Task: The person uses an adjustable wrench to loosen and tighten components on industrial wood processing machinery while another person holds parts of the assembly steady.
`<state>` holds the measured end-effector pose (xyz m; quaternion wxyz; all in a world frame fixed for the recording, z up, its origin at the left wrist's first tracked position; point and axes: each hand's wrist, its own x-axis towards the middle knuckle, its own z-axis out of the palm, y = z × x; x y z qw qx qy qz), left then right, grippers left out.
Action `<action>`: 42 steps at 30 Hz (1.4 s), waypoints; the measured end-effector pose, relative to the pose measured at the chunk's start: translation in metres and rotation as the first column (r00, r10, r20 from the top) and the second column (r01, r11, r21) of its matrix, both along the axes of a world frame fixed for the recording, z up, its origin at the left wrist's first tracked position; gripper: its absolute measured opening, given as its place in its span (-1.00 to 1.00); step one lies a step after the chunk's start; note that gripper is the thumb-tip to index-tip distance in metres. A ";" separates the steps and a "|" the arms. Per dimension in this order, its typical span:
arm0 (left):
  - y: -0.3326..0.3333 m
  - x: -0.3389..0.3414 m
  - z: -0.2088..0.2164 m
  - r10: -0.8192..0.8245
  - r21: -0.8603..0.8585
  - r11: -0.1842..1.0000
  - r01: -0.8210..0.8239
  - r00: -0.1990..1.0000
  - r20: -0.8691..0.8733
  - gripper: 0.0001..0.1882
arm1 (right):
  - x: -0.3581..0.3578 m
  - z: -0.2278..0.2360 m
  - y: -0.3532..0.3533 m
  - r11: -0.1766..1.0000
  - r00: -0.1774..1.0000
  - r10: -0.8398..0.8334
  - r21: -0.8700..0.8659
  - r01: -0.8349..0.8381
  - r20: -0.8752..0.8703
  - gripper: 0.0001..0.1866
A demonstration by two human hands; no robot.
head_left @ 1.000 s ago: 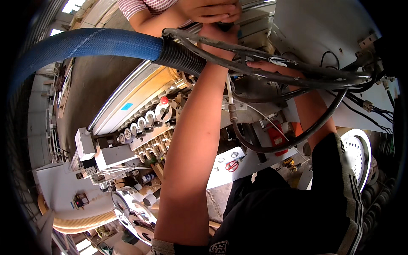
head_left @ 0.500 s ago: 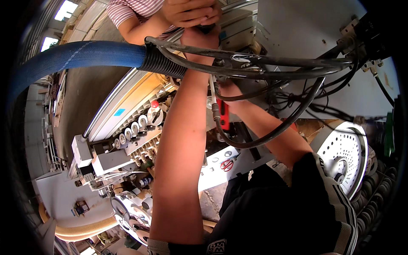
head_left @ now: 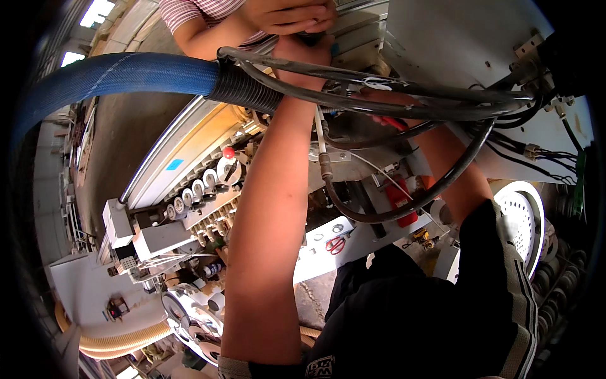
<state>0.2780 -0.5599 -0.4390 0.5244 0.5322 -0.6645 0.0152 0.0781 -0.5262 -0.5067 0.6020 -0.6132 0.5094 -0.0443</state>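
My left hand (head_left: 302, 62) reaches far forward, past the looped black hoses (head_left: 404, 108), close beneath another person's hands (head_left: 290, 16). Its fingers are mostly hidden, so I cannot tell what they touch. My right hand (head_left: 392, 100) is behind the same hoses, over the machine. A red-handled tool (head_left: 396, 122) shows at its fingers, which look closed on it; the hoses hide the rest of the tool. Between my arms a pale tube with a metal fitting (head_left: 325, 164) hangs down and joins a black hose.
A thick blue hose (head_left: 139, 74) crosses the upper left. Rollers (head_left: 199, 187) and a red knob (head_left: 228, 152) line the machine left of my arm. Red scissors (head_left: 335, 245) lie on a white panel. A red object (head_left: 402, 201) and a yellow-black power tool (head_left: 421, 239) sit near my right arm.
My right hand has moved up and to the right with the red tool, away from the pale tube. My left hand stays nearly in place. The view has shifted slightly.
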 end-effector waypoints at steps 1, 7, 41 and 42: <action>-0.002 0.000 0.000 -0.004 -0.025 1.000 0.004 1.000 0.023 -0.35 | -0.002 0.000 -0.007 0.999 0.999 0.032 0.003 -0.032 0.015 -0.73; 0.004 0.000 0.003 0.036 0.168 0.985 -0.029 0.999 -0.039 -0.40 | -0.003 -0.012 -0.025 0.998 0.994 0.013 0.058 -0.020 0.106 -0.75; 0.005 -0.003 0.001 0.033 0.063 0.998 -0.031 0.998 -0.044 -0.41 | -0.003 -0.001 -0.027 0.991 0.996 0.078 0.108 -0.082 0.043 -0.67; 0.005 -0.004 0.001 0.035 0.067 0.997 -0.032 0.998 -0.051 -0.42 | -0.004 -0.001 -0.030 0.991 0.996 0.078 0.105 -0.083 0.045 -0.67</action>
